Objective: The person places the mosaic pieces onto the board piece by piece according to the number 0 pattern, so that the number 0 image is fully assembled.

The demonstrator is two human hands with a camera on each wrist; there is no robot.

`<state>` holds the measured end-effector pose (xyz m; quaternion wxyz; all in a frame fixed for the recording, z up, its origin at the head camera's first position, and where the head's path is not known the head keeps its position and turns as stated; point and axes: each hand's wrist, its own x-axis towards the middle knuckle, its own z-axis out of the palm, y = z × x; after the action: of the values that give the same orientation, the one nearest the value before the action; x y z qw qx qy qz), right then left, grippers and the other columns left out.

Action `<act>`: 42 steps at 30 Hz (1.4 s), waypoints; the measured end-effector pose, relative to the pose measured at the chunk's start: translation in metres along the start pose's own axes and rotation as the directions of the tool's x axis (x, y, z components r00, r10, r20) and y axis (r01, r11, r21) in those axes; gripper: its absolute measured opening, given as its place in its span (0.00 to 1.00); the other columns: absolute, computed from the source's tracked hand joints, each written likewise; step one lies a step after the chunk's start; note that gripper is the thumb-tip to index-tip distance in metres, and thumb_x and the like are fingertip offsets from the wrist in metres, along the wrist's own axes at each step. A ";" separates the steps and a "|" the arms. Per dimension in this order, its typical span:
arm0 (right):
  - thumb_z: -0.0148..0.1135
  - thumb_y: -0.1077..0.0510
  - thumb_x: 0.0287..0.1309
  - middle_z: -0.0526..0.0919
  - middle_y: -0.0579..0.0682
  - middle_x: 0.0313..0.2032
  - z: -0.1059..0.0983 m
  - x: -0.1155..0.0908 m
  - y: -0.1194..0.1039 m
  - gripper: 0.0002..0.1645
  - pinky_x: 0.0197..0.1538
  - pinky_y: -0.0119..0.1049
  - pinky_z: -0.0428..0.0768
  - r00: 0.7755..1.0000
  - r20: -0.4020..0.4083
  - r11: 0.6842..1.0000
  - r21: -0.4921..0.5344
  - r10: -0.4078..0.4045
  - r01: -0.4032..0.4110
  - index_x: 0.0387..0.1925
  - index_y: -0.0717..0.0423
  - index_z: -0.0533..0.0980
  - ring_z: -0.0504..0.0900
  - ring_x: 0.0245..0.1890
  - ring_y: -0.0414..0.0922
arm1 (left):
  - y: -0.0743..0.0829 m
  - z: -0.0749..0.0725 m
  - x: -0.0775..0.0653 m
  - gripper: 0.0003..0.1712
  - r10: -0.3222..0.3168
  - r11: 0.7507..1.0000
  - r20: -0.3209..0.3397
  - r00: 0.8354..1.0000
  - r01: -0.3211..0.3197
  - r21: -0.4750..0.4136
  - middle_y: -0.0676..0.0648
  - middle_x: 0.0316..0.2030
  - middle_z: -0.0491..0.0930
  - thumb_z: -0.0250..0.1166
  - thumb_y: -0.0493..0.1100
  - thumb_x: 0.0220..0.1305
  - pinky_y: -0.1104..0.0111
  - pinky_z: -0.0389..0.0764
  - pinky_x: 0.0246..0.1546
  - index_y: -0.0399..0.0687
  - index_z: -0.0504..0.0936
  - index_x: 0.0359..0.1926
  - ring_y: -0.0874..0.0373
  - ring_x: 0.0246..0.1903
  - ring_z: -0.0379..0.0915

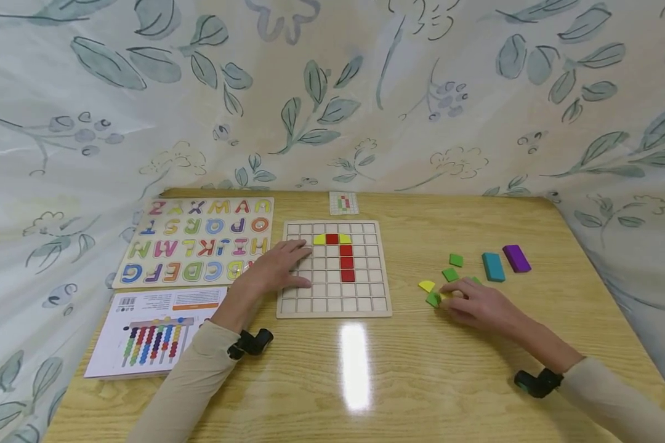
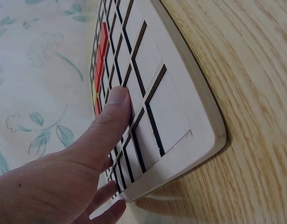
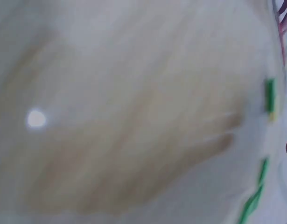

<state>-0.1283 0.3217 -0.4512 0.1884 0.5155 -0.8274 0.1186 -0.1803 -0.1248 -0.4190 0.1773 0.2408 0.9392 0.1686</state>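
Rightward of the grid board [image 1: 362, 295], the right hand [image 1: 481, 303] bends its fingers among green tiles [image 1: 450, 274]; whether they pinch one cannot be told. The left hand [image 1: 273, 269], thumb spread from fingers, lies over the board's left side. Red squares [image 1: 346, 263] occupy its cells; beyond it lies a pattern card [image 1: 344, 203].

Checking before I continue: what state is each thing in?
Wooden grid board: partly filled
Red square tiles: seated
Yellow rounded tiles: two seated, at least one loose
Green tiles: loose
Pattern card: face up
Alphabet puzzle: visible letters seated
Abacus-printed paper: face up
Teal block: flat
Purple block: flat
Left grip: over board's left side
Right grip: at loose tiles; hold unclear
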 end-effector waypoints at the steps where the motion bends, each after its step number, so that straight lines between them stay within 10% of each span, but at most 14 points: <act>1: 0.39 0.47 0.75 0.82 0.49 0.42 0.000 0.007 -0.002 0.24 0.30 0.31 0.78 1.000 -0.002 1.000 0.015 0.000 0.000 0.35 0.47 0.82 0.79 0.36 0.43 | -0.001 0.000 0.001 0.45 -0.003 1.000 0.002 1.000 0.003 -0.004 0.43 0.74 0.55 0.67 0.60 0.59 0.49 0.59 0.73 0.50 0.62 0.72 0.44 0.74 0.48; 10: 0.72 0.58 0.51 0.84 0.49 0.44 0.041 0.102 -0.035 0.11 0.38 0.32 0.83 0.994 -0.002 0.987 0.117 -0.107 0.106 0.38 0.47 0.82 0.82 0.43 0.43 | -0.001 -0.002 -0.002 0.45 0.004 1.000 -0.012 1.000 -0.004 -0.017 0.43 0.74 0.56 0.68 0.59 0.58 0.48 0.59 0.72 0.49 0.63 0.72 0.43 0.74 0.49; 16: 0.69 0.57 0.54 0.84 0.45 0.47 0.055 0.142 -0.048 0.12 0.44 0.32 0.83 0.985 0.145 0.993 0.087 -0.091 0.079 0.42 0.45 0.81 0.81 0.47 0.42 | 0.000 0.001 -0.001 0.45 0.006 1.000 -0.015 1.000 -0.006 -0.014 0.43 0.74 0.56 0.68 0.59 0.58 0.49 0.60 0.72 0.49 0.63 0.72 0.43 0.74 0.50; 42: 0.63 0.60 0.60 0.85 0.41 0.50 0.063 0.157 -0.055 0.15 0.54 0.34 0.81 0.965 0.263 1.000 -0.005 -0.014 0.016 0.48 0.43 0.80 0.80 0.50 0.42 | 0.001 -0.001 -0.001 0.44 0.030 0.999 -0.021 0.999 -0.029 0.023 0.41 0.73 0.57 0.66 0.59 0.60 0.49 0.60 0.72 0.47 0.63 0.71 0.43 0.73 0.51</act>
<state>-0.1534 0.1458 -0.4399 0.0796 0.5322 -0.8417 0.0446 -0.1800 -0.1249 -0.4178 0.1619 0.2548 0.9393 0.1634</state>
